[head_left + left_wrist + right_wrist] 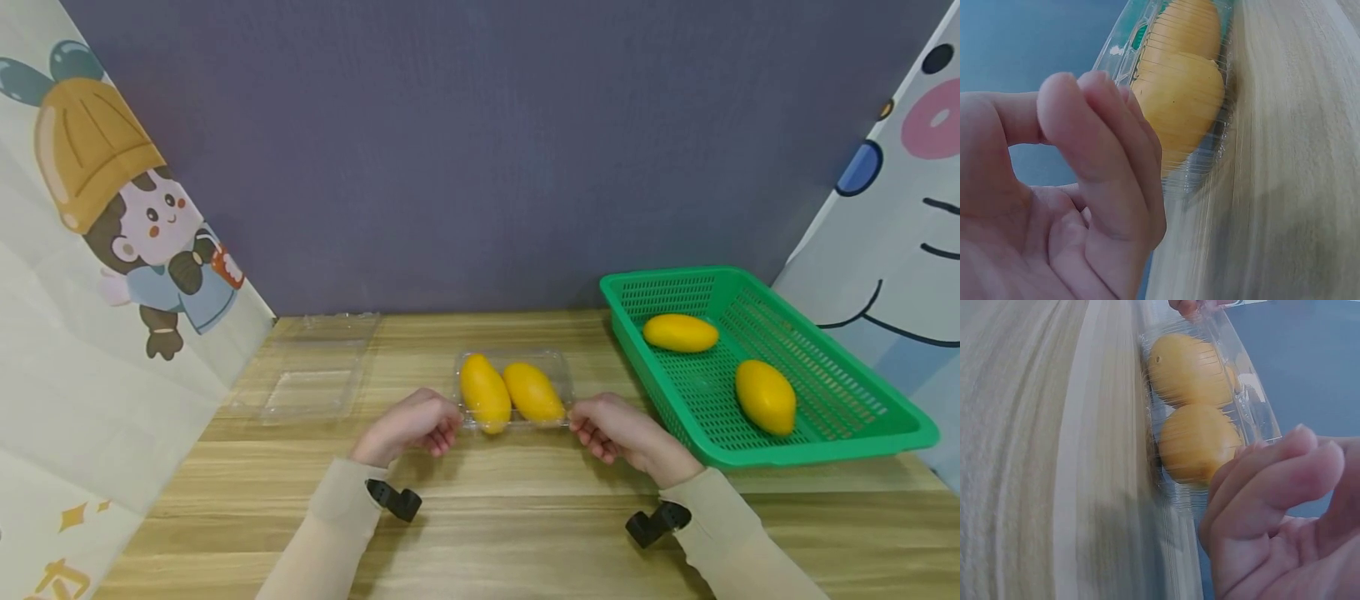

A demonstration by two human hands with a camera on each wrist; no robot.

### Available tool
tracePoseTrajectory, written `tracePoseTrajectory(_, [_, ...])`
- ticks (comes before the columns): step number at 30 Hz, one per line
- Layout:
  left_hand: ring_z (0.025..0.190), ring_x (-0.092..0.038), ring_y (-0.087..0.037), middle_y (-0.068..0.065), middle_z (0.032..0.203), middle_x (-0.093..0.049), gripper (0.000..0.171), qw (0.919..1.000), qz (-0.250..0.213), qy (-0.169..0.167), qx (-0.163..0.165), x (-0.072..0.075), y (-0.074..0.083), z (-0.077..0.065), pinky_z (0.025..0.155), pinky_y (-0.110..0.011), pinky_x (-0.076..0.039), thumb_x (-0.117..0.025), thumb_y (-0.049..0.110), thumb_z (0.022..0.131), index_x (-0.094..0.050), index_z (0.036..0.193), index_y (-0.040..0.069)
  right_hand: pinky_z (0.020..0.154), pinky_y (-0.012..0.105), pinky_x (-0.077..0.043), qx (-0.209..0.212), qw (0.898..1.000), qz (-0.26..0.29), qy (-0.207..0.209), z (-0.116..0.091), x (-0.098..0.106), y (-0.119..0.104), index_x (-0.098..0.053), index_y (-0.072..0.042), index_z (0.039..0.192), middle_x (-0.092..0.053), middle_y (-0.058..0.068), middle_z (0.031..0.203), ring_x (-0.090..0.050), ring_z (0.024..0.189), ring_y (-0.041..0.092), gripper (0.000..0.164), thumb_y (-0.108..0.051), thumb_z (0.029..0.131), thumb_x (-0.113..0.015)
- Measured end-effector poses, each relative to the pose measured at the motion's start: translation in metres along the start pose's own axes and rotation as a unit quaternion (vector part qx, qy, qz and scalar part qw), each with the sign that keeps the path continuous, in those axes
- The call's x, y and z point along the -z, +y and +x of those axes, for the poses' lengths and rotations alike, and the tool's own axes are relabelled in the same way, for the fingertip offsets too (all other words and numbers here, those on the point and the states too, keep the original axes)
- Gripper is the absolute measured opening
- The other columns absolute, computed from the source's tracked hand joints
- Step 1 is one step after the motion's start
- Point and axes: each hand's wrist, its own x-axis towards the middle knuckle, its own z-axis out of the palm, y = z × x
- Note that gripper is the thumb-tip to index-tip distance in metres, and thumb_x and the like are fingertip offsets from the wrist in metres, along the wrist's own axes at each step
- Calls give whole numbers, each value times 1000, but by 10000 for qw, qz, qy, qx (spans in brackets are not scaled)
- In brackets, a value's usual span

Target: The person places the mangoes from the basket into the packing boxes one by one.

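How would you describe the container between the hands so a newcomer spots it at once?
On the wooden table, find the green basket at the right. Left of it, between the left hand and right hand, sits a clear plastic container. It holds two yellow fruits, unlike the other clear container farther left, which holds none.

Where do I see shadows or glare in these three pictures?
Head view: faint shadows on the wooden table near the left hand and right hand; left wrist view: a white glint on the clear box; right wrist view: a broad, soft-edged shadow on the wooden table.
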Motion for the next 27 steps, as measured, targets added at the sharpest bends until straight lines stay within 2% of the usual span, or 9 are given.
tracePoseTrajectory(4, [52,-56,-15,-9,67,-61,14,9998,149,134,-84,-2,2,-3,49,-23,-52,-58,11,85,-61,82,-3,40,20,-37,12,10000,-4,-7,1,0,1,-58,-4,76,-52,2,62,-42,44,11,18,-14,89,-54])
tracePoseTrajectory(6, [56,-58,-18,-11,71,-62,14,9986,368,353,-129,-2,5,-5,52,-27,-56,-60,12,87,-61,86,-2,40,20,-37,-2,10000,14,-8,1,0,1,-58,-3,76,-52,2,63,-42,44,11,18,-15,90,-54])
tracePoseTrajectory(9, [65,-61,-21,-12,81,-64,18,9880,1221,909,-260,-2,12,-10,60,-31,-56,-62,18,91,-61,98,1,40,20,-37,-29,10000,56,5,2,1,1,-59,-3,78,-52,3,63,-42,44,11,19,-16,91,-54])
tracePoseTrajectory(13, [87,-63,-26,-13,104,-65,35,9512,2478,1749,-569,-4,26,-15,74,-40,-54,-62,25,94,-60,121,2,40,20,-38,-14,10000,52,39,3,1,2,-60,-3,78,-53,3,63,-43,45,11,20,-17,92,-54])
tracePoseTrajectory(16, [111,-61,-34,-18,126,-61,50,9244,2976,2062,-1200,-12,33,-16,93,-50,-54,-64,23,93,-55,136,0,40,21,-39,34,10000,27,57,2,1,2,-59,-3,76,-53,2,62,-43,45,12,21,-16,92,-54])
tracePoseTrajectory(19, [129,-52,-40,-23,140,-54,56,8940,3465,2039,-1977,-23,36,-15,109,-54,-44,-67,25,93,-52,140,-2,40,21,-39,30,9999,45,90,2,1,2,-59,-2,75,-53,3,62,-43,45,12,21,-15,91,-54])
tracePoseTrajectory(21, [135,-46,-42,-24,144,-50,60,8734,3845,1892,-2314,-29,36,-13,113,-57,-38,-70,30,94,-51,142,-1,41,20,-39,31,9999,56,91,1,0,1,-59,-1,75,-53,3,61,-43,45,12,22,-14,92,-54])
tracePoseTrajectory(24, [142,-36,-42,-22,152,-41,69,8487,4457,1585,-2364,-39,36,-9,116,-59,-33,-68,44,95,-46,149,7,41,20,-40,67,9999,54,75,1,-1,0,-59,-1,76,-53,3,62,-44,46,11,22,-15,92,-53])
tracePoseTrajectory(27, [149,-24,-41,-19,161,-29,78,8310,4960,1281,-2168,-48,37,-3,120,-61,-25,-61,58,95,-38,157,15,41,20,-41,130,9999,38,40,1,-1,-1,-59,-2,77,-54,3,63,-45,47,11,22,-16,93,-53])
